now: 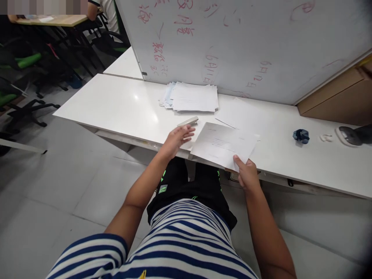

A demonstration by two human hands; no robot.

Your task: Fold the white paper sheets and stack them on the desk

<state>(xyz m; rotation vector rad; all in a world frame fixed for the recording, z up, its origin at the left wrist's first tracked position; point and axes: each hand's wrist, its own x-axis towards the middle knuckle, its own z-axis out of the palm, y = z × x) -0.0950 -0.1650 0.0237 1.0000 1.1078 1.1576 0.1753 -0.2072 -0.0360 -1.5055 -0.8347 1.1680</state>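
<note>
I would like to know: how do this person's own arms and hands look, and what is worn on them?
The left sleeve is short, with navy blue and white stripes, matching the shirt. The right sleeve is outside the picture. Both forearms are bare. The left hand and right hand show no glove or watch.

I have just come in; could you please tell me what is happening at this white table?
The person's right hand holds a printed paper at the front edge of the white table. The left hand is open, beside what looks like a stapler. Farther back, a stack of papers lies in front of the whiteboard.
</note>
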